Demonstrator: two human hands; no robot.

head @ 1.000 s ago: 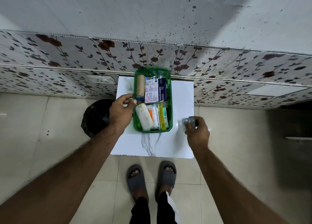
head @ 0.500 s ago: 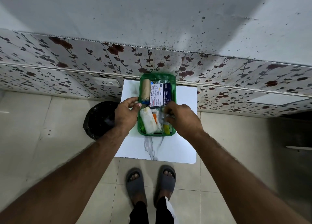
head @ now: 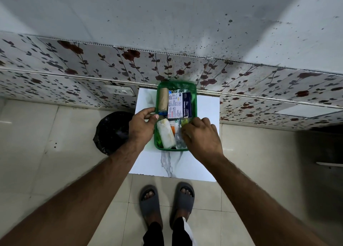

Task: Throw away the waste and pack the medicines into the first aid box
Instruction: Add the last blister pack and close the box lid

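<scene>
Hands at green first aid box (head: 194,89) | left hand (head: 141,127) fingers curled on its rim | right hand (head: 201,137) fingers pinching small clear bottle (head: 179,138) inside

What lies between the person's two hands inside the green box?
In the head view, a white bandage roll and orange-striped packet lie between the left hand and right hand.

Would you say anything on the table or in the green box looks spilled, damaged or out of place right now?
Nothing stands out. The green box sits flat on the white table, its contents packed inside it. The left hand rests on its edge; the right hand reaches in beside the white roll.
</scene>
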